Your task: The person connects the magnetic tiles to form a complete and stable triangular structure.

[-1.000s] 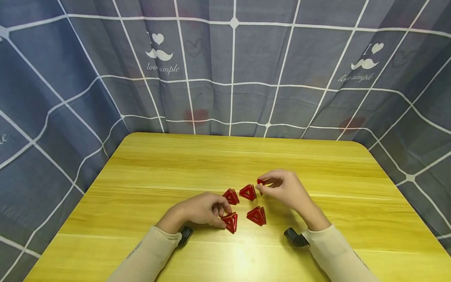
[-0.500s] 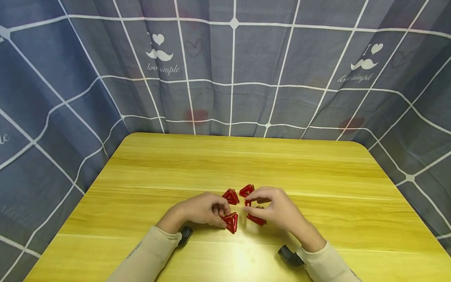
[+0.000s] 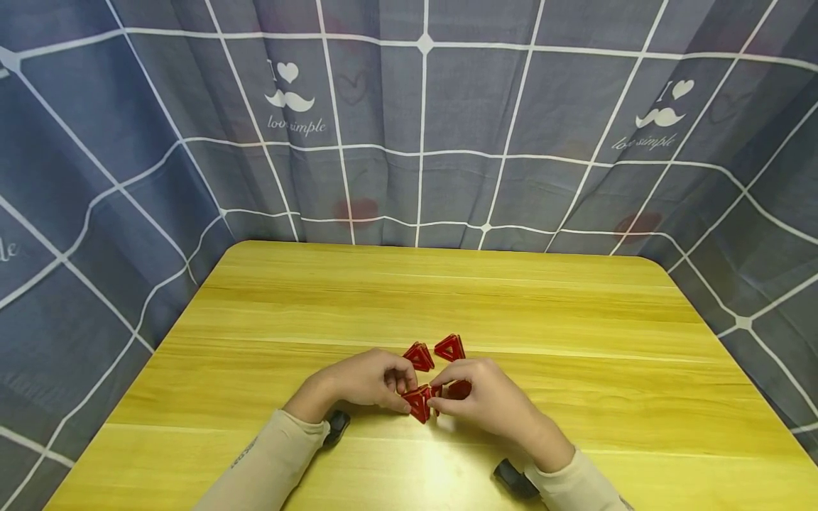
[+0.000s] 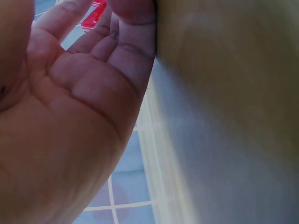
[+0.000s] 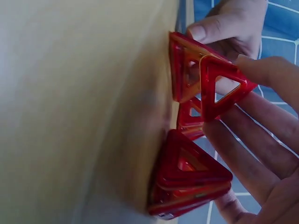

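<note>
Near the front of the group, my left hand holds a small red pyramid of hollow triangular magnetic tiles between thumb and fingers. From the right, my right hand pinches a single red triangular tile by its edges. That tile stands upright against the open side of the held pyramid; whether they touch all along the edge cannot be told. Partly covered by the right hand is another red pyramid, seen larger in the right wrist view. The left wrist view shows mostly palm, with a bit of red tile beyond the fingers.
Two more red pyramids stand just behind the hands, the right one a little farther back. All sit on a wooden table. A grey-blue checked curtain hangs behind it and at both sides.
My right hand has carried the single tile left and toward me, from beside the back right pyramid to the pyramid at my left hand. The left hand has stayed in place.
</note>
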The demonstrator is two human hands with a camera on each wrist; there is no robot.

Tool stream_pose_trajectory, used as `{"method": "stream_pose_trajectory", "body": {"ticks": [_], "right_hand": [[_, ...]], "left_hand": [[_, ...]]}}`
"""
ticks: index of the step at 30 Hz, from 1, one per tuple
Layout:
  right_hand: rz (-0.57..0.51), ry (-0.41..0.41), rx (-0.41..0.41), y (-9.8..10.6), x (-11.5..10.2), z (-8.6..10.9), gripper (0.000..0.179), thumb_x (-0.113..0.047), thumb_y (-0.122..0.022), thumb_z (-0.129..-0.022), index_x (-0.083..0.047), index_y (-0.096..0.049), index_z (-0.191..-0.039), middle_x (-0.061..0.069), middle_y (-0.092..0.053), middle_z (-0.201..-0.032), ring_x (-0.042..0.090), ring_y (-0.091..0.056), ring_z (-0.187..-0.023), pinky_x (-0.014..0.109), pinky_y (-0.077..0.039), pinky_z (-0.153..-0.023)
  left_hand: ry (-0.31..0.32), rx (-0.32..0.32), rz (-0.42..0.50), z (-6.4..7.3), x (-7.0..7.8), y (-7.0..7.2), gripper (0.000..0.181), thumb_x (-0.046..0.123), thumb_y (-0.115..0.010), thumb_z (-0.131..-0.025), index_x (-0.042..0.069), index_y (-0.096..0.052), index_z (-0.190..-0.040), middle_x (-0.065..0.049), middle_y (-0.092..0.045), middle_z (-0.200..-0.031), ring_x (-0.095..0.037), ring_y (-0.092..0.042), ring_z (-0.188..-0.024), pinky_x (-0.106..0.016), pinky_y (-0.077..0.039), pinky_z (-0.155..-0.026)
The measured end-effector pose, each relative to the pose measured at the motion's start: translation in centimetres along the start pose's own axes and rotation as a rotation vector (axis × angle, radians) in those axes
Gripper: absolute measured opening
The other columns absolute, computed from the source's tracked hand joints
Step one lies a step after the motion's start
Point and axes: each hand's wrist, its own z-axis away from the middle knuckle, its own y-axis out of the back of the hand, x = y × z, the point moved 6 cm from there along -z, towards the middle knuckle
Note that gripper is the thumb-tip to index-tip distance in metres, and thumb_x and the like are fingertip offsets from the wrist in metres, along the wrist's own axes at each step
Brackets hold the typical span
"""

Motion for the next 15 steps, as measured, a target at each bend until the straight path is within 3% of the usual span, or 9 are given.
{"method": "stream_pose_trajectory", "body": {"ticks": [6, 15], "right_hand": [[0.083, 0.043, -0.008, -0.7, -0.2, -0.1, 0.005, -0.014, -0.081, -0.087, -0.014, -0.078, -0.091, -0.017, -0.068, -0.084, 0.012, -0.062, -0.071, 0.029, -0.053, -0.064], [0.091, 0.034, -0.025, -1.2, -0.3, -0.2, 0.006, -0.014, -0.081, -0.088, -0.013, -0.078, -0.093, -0.013, -0.07, -0.084, 0.002, -0.061, -0.073, 0.024, -0.053, -0.065]], "left_hand": [[0.004, -0.004, -0.002, -0.1, -0.1, 0.0, 0.018, 0.014, -0.085, -0.083, 0.019, -0.069, -0.092, 0.003, -0.063, -0.081, -0.012, -0.057, -0.074, -0.027, -0.047, -0.067], [0.012, -0.011, 0.005, -0.2, -0.4, 0.0, 0.017, 0.015, -0.083, -0.085, 0.022, -0.07, -0.091, 0.003, -0.062, -0.081, -0.011, -0.057, -0.074, -0.026, -0.047, -0.067]]}}
